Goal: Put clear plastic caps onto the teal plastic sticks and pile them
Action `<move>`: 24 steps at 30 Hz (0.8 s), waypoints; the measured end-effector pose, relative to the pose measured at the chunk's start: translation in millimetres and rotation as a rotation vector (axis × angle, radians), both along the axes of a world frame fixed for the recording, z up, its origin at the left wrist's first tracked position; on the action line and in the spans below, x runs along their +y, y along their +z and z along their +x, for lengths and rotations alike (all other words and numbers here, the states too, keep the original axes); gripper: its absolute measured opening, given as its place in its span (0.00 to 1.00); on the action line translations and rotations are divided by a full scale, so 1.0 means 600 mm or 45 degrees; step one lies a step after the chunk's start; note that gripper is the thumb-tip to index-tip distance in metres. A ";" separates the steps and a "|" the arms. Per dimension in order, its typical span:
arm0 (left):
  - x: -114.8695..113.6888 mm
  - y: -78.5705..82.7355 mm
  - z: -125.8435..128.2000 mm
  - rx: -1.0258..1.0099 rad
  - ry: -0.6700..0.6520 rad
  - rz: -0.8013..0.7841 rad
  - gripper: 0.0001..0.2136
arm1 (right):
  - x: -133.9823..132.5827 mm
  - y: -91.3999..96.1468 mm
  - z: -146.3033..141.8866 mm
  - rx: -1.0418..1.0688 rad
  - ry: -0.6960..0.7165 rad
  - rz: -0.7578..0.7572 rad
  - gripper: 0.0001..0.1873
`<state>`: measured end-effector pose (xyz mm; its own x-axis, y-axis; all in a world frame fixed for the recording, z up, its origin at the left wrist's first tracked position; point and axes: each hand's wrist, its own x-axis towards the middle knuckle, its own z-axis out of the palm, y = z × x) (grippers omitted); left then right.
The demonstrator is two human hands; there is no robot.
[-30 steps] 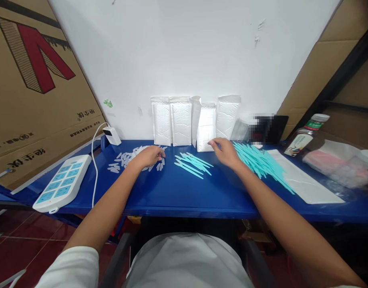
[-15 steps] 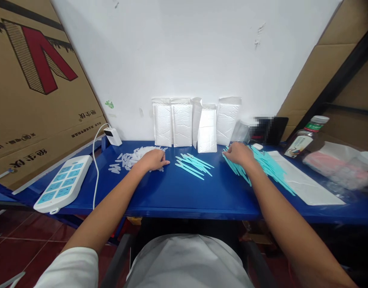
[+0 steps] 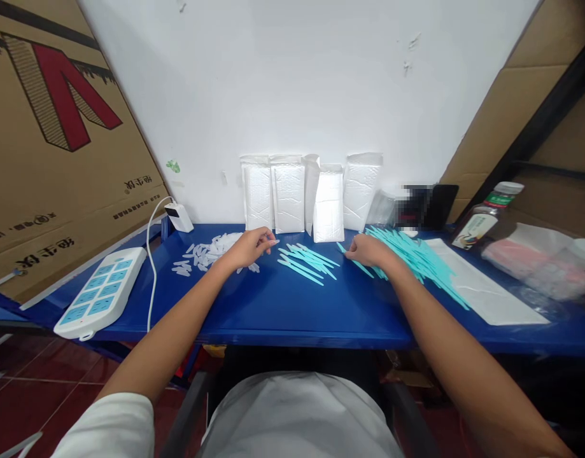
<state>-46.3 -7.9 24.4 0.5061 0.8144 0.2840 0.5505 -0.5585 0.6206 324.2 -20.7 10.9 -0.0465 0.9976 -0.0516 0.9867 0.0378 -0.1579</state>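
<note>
So, two hands over a glossy blue surface (image 3: 273, 312). The left hand (image 3: 254, 247) has thumb and fingertips pinched nearly together around one small, pale, translucent sliver (image 3: 275, 242), which pokes out rightward past the fingertips; too tiny to tell which way its long axis really runs. Right under and behind that hand there's a loose pile of similar pale slivers (image 3: 209, 252), dozens, too jumbled to count properly.

The right hand (image 3: 366, 250) is mostly closed, fingers down on one slim teal stick (image 3: 365, 270) at the near-left edge of the big heap of teal sticks (image 3: 411, 254). That single stick slants, far end to the left, near end to the right, lying low by the surface. Most of the heap points the same way, and no chance of counting it.

Between the hands there's a smaller bunch of teal sticks (image 3: 302, 272), around ten I think, overlapping, same far-left to near-right slant.

Behind: four white padded packets (image 3: 288, 197) upright against the wall, plus a narrow folded bit I can't say is a fifth. One flat white sheet (image 3: 493, 286) lies right of the heap. One white power strip (image 3: 98, 289) sits far left.
</note>
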 end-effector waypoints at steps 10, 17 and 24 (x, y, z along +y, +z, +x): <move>-0.004 0.001 0.020 -0.266 -0.031 -0.113 0.21 | -0.028 0.011 -0.050 1.008 0.440 0.290 0.21; -0.011 0.001 0.027 -0.304 -0.055 -0.157 0.22 | -0.047 0.024 -0.079 1.081 0.599 0.261 0.17; -0.018 0.003 0.034 -0.344 -0.066 -0.241 0.24 | -0.047 0.023 -0.082 1.111 0.665 0.217 0.18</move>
